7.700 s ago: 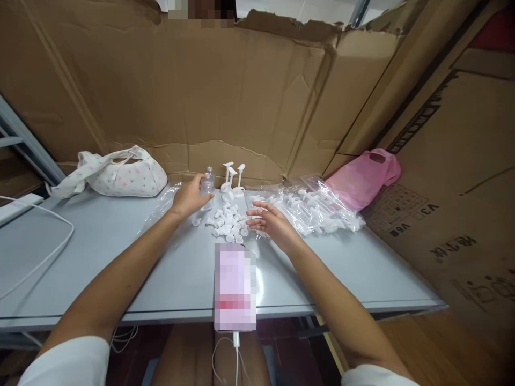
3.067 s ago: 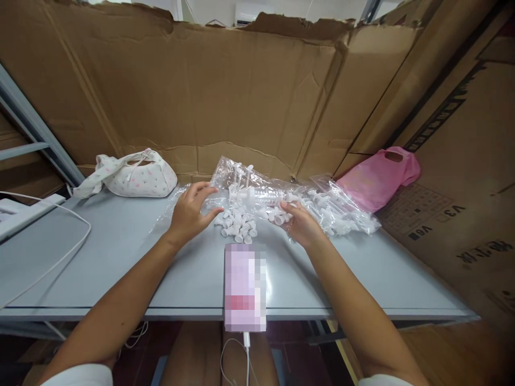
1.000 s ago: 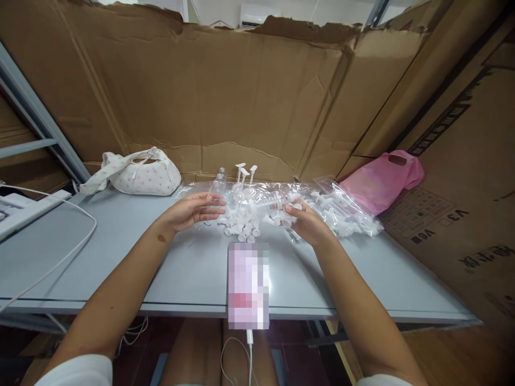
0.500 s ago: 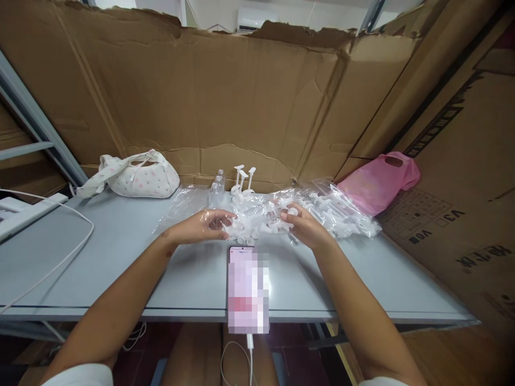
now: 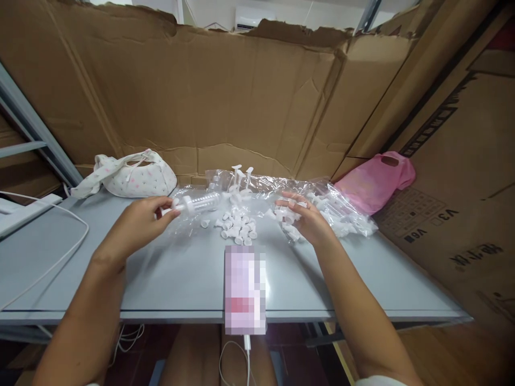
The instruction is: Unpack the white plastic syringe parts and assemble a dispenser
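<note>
Clear plastic syringe (image 5: 196, 203) is out of the bags, pinched by its plunger end in the left hand (image 5: 137, 222), held level above the tabletop (image 5: 80, 252), left of the cap pile (image 5: 237, 228). Right hand (image 5: 308, 220) is closed loosely on a few white caps (image 5: 286, 213) by the bags (image 5: 341, 212). I read the step as: barrel picked, cap being selected. Next move calls for bringing both hands together and lining a cap up with the syringe tip. Versus half a second ago: left hand has swung out left with the syringe; both hands were then together at the pile. Phone (image 5: 245, 289) unchanged.
</note>
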Tool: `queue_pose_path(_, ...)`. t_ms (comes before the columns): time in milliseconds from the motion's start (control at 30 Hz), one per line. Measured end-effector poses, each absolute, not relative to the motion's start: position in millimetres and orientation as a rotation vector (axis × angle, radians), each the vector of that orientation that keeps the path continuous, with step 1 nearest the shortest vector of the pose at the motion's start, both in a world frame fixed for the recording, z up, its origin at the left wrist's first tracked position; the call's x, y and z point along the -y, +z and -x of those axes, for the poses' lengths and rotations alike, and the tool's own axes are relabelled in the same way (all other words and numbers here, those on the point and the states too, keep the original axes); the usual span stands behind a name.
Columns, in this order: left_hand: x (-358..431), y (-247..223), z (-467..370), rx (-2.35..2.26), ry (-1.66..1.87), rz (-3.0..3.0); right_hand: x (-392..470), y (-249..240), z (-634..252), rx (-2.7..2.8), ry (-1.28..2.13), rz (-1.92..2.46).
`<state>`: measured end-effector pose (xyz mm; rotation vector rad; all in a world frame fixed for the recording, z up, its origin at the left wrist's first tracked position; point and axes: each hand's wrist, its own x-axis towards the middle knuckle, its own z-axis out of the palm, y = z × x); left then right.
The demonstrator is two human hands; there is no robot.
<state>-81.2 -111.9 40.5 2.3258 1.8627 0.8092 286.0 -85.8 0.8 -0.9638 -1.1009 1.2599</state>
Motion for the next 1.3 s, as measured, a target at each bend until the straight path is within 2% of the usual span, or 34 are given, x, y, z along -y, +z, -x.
queue_pose_path(133, 138.1, 25.3, 89.0, -2.193, 0.715, -2.260, 86.0, 1.1, -285.2, 1.084, 1.229, 0.988)
queue_pose_path(300, 153.9, 5.4, 80.5, -2.305, 0.474, -2.285, 86.0, 1.7, -285.4, 1.074, 1.217, 0.994)
queue_pose_path(633, 143.8, -3.7, 53.4, -1.961, 0.467, -2.291, 86.5, 2.9, -282.3, 1.058, 1.231, 1.006)
queue_pose_path(1067, 128.6, -15.5, 18.0, -1.949, 0.204, -2.405, 87.4, 2.0, -282.0, 1.087, 1.230, 1.008)
queue_pose_path(1167, 129.3, -6.2, 11.3, -2.000, 0.307, -2.408, 86.5, 0.5, -282.4, 1.105, 1.223, 1.016)
queue_pose_path(1300, 123.0, 12.5, 7.4, -1.817, 0.861, -2.415, 84.3, -1.8, -283.8, 1.119, 1.212, 1.011)
